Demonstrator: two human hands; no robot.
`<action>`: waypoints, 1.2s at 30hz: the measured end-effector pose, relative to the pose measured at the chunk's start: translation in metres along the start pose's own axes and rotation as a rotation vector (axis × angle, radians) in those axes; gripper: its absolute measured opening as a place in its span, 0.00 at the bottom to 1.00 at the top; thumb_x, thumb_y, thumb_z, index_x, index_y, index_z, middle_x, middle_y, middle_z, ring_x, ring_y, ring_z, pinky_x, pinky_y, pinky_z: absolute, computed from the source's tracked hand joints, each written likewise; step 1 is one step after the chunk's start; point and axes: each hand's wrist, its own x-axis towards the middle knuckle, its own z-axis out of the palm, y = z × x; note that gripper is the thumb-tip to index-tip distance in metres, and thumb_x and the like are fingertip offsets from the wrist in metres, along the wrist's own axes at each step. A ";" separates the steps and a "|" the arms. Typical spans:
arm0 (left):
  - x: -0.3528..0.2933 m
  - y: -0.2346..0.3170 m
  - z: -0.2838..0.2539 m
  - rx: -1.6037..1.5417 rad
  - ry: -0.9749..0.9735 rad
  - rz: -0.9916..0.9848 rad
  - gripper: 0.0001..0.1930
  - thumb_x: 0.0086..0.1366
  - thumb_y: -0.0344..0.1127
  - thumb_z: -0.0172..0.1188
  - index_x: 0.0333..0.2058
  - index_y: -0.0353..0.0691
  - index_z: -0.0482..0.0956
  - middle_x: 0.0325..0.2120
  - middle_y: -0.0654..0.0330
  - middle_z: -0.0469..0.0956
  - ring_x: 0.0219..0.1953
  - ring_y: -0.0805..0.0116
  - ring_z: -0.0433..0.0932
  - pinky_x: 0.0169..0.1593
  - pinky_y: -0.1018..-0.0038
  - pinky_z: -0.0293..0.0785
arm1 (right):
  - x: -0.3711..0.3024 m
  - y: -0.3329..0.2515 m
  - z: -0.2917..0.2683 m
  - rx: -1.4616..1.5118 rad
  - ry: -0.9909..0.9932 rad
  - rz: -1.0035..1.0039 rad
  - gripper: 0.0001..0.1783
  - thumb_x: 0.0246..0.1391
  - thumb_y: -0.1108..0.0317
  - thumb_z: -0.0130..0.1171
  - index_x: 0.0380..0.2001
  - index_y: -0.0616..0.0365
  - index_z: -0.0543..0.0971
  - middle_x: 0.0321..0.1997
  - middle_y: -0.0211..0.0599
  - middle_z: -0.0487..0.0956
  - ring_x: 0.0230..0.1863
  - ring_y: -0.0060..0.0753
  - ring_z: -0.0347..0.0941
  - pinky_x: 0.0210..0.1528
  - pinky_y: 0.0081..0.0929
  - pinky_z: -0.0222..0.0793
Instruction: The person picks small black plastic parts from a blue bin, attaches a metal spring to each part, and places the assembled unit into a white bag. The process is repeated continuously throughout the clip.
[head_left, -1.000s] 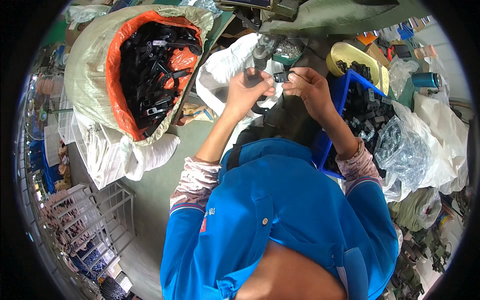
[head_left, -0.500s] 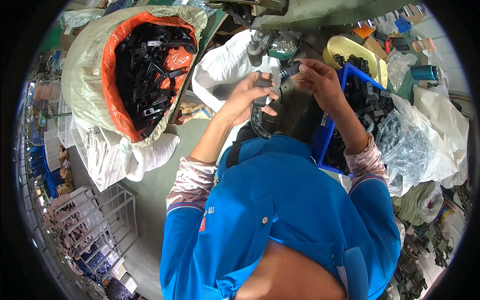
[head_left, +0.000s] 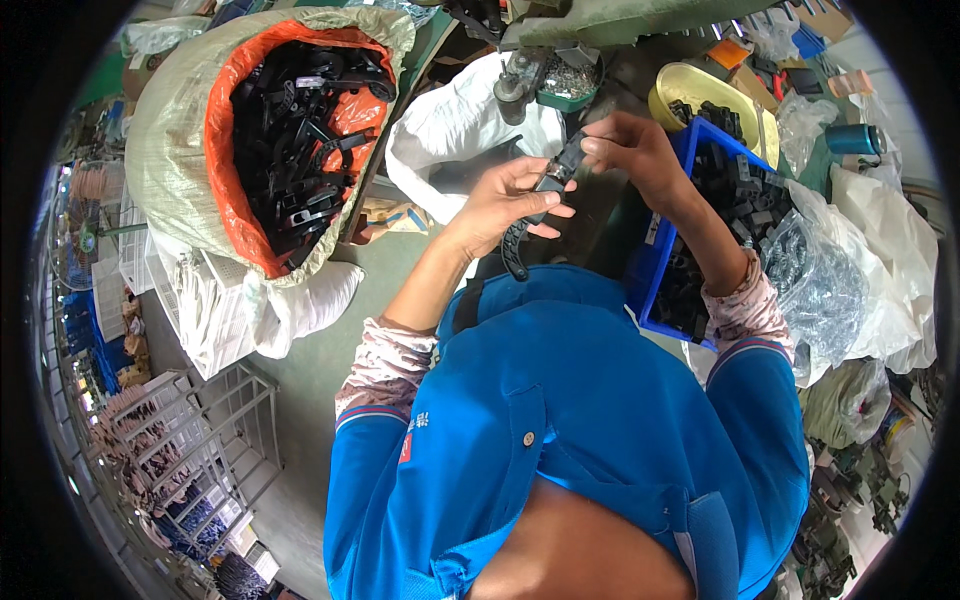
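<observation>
My left hand (head_left: pixel 497 207) is closed round a black plastic part with a curved, slotted tail (head_left: pixel 513 252) that hangs down toward my lap. In my right hand (head_left: pixel 640 162) a small black block-shaped piece (head_left: pixel 570 156) is pinched between thumb and fingertips. The block slants down to the upper end of the curved part and appears to touch it; the joint between them is partly hidden by my left fingers. Right of my hands stands a blue crate (head_left: pixel 650 270) full of small black pieces.
At the left a woven sack (head_left: pixel 170 150) with an orange lining holds many black curved parts. Ahead are a white sack (head_left: pixel 430 140), a green tray (head_left: pixel 570 100) of small metal bits and a machine's green arm (head_left: pixel 600 22). A yellow basin (head_left: pixel 765 140) stands beyond the crate.
The small block in my right hand has come down and left onto the upper end of the curved part. My left hand has tilted that part, its upper end leaning right.
</observation>
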 end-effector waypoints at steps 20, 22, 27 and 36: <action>0.016 -0.010 0.011 0.340 0.142 0.098 0.20 0.60 0.25 0.61 0.48 0.35 0.62 0.37 0.53 0.78 0.37 0.65 0.81 0.31 0.75 0.79 | -0.019 0.029 0.013 -0.001 -0.078 -0.032 0.07 0.54 0.70 0.59 0.33 0.64 0.80 0.38 0.33 0.78 0.40 0.20 0.72 0.47 0.21 0.66; 0.015 -0.006 0.019 0.497 0.261 0.160 0.19 0.58 0.26 0.64 0.43 0.36 0.63 0.32 0.57 0.78 0.33 0.73 0.79 0.29 0.78 0.79 | -0.024 0.021 0.012 0.000 -0.047 -0.045 0.08 0.54 0.71 0.59 0.35 0.64 0.80 0.42 0.33 0.77 0.43 0.20 0.70 0.50 0.21 0.64; 0.016 -0.003 0.016 0.606 0.279 0.243 0.11 0.57 0.28 0.66 0.28 0.37 0.70 0.21 0.66 0.75 0.23 0.84 0.72 0.22 0.85 0.64 | -0.025 0.032 0.007 0.118 -0.032 -0.075 0.08 0.55 0.74 0.58 0.37 0.64 0.80 0.45 0.32 0.76 0.46 0.19 0.70 0.52 0.21 0.63; 0.019 -0.032 -0.008 0.680 0.444 0.390 0.19 0.55 0.34 0.69 0.19 0.38 0.64 0.16 0.66 0.68 0.21 0.83 0.61 0.22 0.79 0.59 | 0.070 0.020 -0.195 -1.139 0.313 -0.139 0.04 0.48 0.70 0.57 0.27 0.58 0.80 0.30 0.44 0.80 0.31 0.42 0.78 0.35 0.33 0.72</action>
